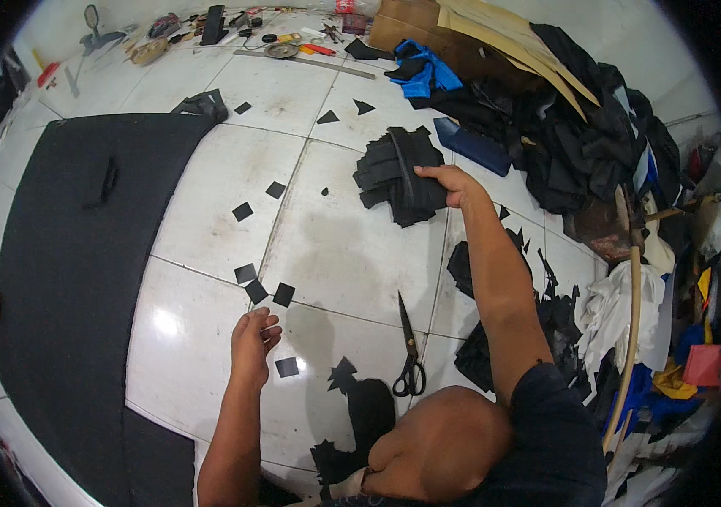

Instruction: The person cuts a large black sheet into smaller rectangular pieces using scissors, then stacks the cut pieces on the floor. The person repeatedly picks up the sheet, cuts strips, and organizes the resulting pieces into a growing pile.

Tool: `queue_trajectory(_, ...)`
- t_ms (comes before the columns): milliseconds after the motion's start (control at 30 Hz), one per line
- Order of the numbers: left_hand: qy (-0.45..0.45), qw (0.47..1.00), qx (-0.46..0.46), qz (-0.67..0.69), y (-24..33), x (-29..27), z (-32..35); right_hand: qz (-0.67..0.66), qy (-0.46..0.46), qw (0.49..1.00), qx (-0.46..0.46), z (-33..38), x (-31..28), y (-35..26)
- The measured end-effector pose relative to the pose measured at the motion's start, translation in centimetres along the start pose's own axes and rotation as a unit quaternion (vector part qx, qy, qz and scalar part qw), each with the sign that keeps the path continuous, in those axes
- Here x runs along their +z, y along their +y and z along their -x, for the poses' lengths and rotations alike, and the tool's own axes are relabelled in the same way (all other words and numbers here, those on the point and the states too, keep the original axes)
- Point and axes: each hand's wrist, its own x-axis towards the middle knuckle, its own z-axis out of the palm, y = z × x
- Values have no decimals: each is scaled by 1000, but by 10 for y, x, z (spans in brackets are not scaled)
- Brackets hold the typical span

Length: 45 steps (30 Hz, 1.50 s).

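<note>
My right hand [453,182] reaches out to a stack of black fabric pieces [401,176] on the white tiles. Its thumb lies on top of the stack's right edge and the other fingers are mostly hidden. Low on the left, my left hand [254,340] hovers with its fingers loosely curled and apart, and nothing shows in it. Just beyond its fingertips lie small black squares [284,294], and a single black square [287,367] is to its right. Black-handled scissors [409,346] rest between my arms, blades pointing away from me.
A large black sheet [73,296] covers the left side. Dark cloth [571,144] and cardboard [411,25] are heaped at the far right. Black offcuts [370,414] lie near my knee. A metal ruler [318,65] and small tools line the back. A wooden pole [633,329] stands at right.
</note>
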Motion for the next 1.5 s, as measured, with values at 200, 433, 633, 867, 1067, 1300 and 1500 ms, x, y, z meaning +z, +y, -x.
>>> queue_trajectory(200, 19, 1000, 20, -1, -5, -8, -1, 92, 54, 994, 5, 11, 25, -14)
queue_trajectory(433, 2, 999, 38, -29, -19, -2, -9, 178, 138, 973, -42, 10, 31, -9)
queue_trajectory(633, -54, 987, 45, -147, -2, 34, -39, 86, 91, 989, -73, 10, 25, -1)
queue_trajectory(867, -127, 774, 421, -456, 57, 191, -126, 73, 104, 990, -55, 4, 33, -1)
queue_trajectory(1067, -131, 590, 589, -536, 48, 261, -164, 22, 66, 995, -70, 22, 29, -3)
queue_trajectory(1300, -93, 571, 538, -613, 33, 255, -186, 62, 68, 991, -97, 10, 19, 1)
queue_trajectory(1500, -90, 608, 501, -609, 49, 271, -160, 170, 104, 977, -81, 10, 21, -4)
